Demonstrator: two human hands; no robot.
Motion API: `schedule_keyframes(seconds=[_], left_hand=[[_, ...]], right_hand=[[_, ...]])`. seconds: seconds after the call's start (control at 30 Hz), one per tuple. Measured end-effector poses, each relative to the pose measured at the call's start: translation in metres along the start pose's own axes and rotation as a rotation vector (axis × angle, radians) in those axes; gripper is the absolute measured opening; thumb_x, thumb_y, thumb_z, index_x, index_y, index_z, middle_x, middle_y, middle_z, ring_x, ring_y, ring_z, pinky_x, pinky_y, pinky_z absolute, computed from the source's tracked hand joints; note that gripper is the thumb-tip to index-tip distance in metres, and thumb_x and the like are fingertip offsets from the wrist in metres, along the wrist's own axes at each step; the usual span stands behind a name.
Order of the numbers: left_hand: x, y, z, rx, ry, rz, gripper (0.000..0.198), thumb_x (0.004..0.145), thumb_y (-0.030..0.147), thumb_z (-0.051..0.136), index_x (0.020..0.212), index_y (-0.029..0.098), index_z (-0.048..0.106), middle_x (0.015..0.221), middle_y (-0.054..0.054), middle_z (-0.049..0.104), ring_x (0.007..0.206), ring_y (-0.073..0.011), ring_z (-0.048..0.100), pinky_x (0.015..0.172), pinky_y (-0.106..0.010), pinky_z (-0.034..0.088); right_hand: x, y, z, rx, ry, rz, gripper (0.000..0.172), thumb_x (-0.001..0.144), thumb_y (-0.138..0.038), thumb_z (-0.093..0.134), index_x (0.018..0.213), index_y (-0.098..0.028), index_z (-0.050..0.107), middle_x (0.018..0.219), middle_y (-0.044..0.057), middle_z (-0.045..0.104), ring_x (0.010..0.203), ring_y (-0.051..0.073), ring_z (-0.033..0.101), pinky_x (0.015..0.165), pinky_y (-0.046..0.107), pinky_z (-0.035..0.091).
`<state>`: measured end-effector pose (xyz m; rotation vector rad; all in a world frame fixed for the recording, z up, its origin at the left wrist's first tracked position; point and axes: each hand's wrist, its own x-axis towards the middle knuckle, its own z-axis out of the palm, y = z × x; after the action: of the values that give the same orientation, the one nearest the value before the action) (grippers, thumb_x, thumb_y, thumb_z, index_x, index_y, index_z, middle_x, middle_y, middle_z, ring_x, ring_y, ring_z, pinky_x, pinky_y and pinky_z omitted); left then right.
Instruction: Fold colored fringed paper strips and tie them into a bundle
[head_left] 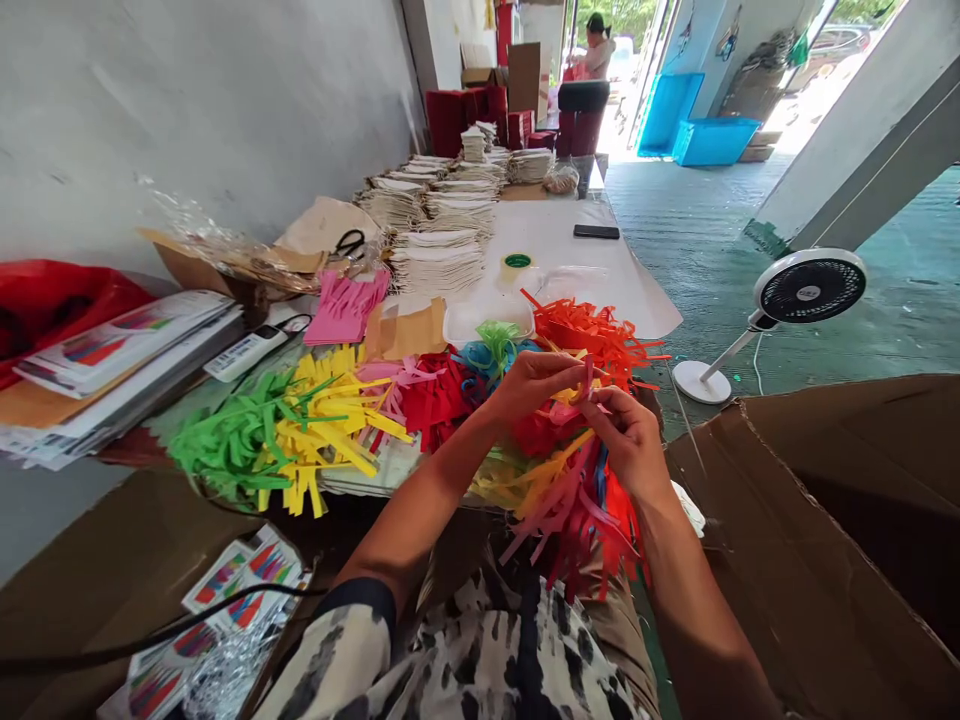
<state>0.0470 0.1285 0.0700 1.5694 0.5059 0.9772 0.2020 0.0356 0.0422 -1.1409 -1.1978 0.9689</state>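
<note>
My left hand [531,382] is closed in a pinch at the table's near edge, on a pink paper tassel [588,372]. Just right of it, my right hand [627,436] pinches the same tassel between thumb and fingers. Beneath both hands hangs a bunch of fringed tassels in yellow, pink, blue and red [559,490], partly over my lap. Behind them lie orange-red tassels [592,330] and a light green one [498,340]. To the left are yellow tassels [330,410] and green tassels [232,430].
Stacks of white paper pieces [442,240], a tape roll [517,262], a phone [596,231] and scissors [349,243] are on the table. A white fan [810,292] stands right, above an open cardboard box [795,520]. Printed packs [240,580] lie lower left. A person [598,50] is far back.
</note>
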Motion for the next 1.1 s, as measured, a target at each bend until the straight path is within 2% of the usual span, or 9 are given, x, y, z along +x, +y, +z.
schedule_keyframes(seconds=[0.1, 0.2, 0.3, 0.4, 0.5, 0.6, 0.8, 0.93, 1.1], left_hand=[[-0.002, 0.001, 0.004, 0.083, 0.032, -0.009, 0.026, 0.083, 0.041, 0.077, 0.080, 0.015, 0.075, 0.077, -0.002, 0.069, 0.069, -0.0111, 0.058, 0.064, -0.025, 0.042], [-0.003, 0.003, 0.009, 0.151, 0.082, 0.023, 0.013, 0.079, 0.029, 0.073, 0.079, 0.017, 0.068, 0.078, 0.000, 0.065, 0.071, -0.0111, 0.056, 0.063, -0.024, 0.040], [-0.003, 0.003, 0.015, 0.190, 0.169, 0.065, 0.016, 0.081, 0.031, 0.071, 0.079, 0.018, 0.062, 0.078, 0.001, 0.061, 0.073, -0.0111, 0.054, 0.065, -0.025, 0.039], [-0.002, 0.001, 0.017, 0.278, 0.199, 0.081, 0.017, 0.083, 0.032, 0.071, 0.082, 0.019, 0.061, 0.081, 0.001, 0.063, 0.077, -0.0121, 0.056, 0.069, -0.026, 0.040], [0.003, -0.004, 0.013, 0.324, 0.182, 0.094, 0.013, 0.082, 0.028, 0.070, 0.083, 0.019, 0.060, 0.082, 0.002, 0.062, 0.079, -0.0125, 0.056, 0.076, -0.028, 0.044], [0.007, -0.011, 0.006, 0.239, 0.162, 0.102, 0.018, 0.080, 0.029, 0.072, 0.081, 0.019, 0.057, 0.079, 0.003, 0.057, 0.075, -0.0110, 0.052, 0.075, -0.027, 0.045], [0.010, -0.016, 0.001, 0.196, 0.093, 0.023, 0.023, 0.077, 0.033, 0.075, 0.079, 0.018, 0.058, 0.074, 0.004, 0.054, 0.066, -0.0086, 0.047, 0.064, -0.024, 0.040], [0.009, -0.017, 0.004, 0.202, 0.056, 0.007, 0.022, 0.077, 0.034, 0.075, 0.078, 0.017, 0.060, 0.075, 0.003, 0.058, 0.069, -0.0094, 0.051, 0.066, -0.024, 0.044], [0.006, -0.015, 0.006, 0.350, 0.050, 0.043, 0.013, 0.078, 0.028, 0.071, 0.080, 0.017, 0.064, 0.079, 0.001, 0.065, 0.074, -0.0115, 0.058, 0.071, -0.025, 0.048]], right_hand=[[0.000, 0.000, 0.002, -0.023, 0.005, 0.035, 0.040, 0.081, -0.057, 0.082, 0.091, -0.021, 0.069, 0.075, -0.003, 0.059, 0.060, 0.010, 0.046, 0.053, 0.024, 0.031], [0.001, 0.000, 0.004, -0.100, 0.034, 0.025, 0.043, 0.083, -0.062, 0.079, 0.092, -0.021, 0.069, 0.070, -0.004, 0.054, 0.056, 0.010, 0.041, 0.051, 0.025, 0.026], [0.002, 0.001, 0.005, -0.170, 0.049, -0.009, 0.044, 0.087, -0.064, 0.074, 0.094, -0.021, 0.070, 0.068, -0.004, 0.054, 0.057, 0.011, 0.041, 0.053, 0.026, 0.027], [0.001, 0.002, 0.005, -0.200, 0.054, -0.021, 0.042, 0.090, -0.063, 0.071, 0.097, -0.021, 0.071, 0.071, -0.003, 0.058, 0.057, 0.011, 0.044, 0.054, 0.026, 0.029], [0.000, 0.002, 0.002, -0.231, 0.090, -0.054, 0.038, 0.092, -0.058, 0.070, 0.096, -0.020, 0.071, 0.099, 0.005, 0.072, 0.064, 0.012, 0.055, 0.059, 0.027, 0.040], [0.000, -0.002, -0.002, -0.306, 0.131, -0.094, 0.035, 0.095, -0.055, 0.067, 0.094, -0.020, 0.072, 0.123, 0.010, 0.071, 0.071, 0.014, 0.062, 0.065, 0.029, 0.047], [0.004, -0.007, -0.007, -0.402, 0.115, -0.133, 0.035, 0.095, -0.055, 0.067, 0.090, -0.020, 0.073, 0.115, 0.012, 0.074, 0.091, 0.022, 0.069, 0.078, 0.035, 0.053], [0.007, -0.008, -0.007, -0.450, 0.114, -0.100, 0.042, 0.094, -0.061, 0.065, 0.089, -0.020, 0.074, 0.112, 0.013, 0.075, 0.088, 0.023, 0.070, 0.079, 0.038, 0.053], [0.008, -0.008, -0.009, -0.460, 0.126, -0.071, 0.047, 0.092, -0.066, 0.064, 0.085, -0.020, 0.073, 0.106, 0.012, 0.077, 0.082, 0.022, 0.070, 0.076, 0.037, 0.052]])
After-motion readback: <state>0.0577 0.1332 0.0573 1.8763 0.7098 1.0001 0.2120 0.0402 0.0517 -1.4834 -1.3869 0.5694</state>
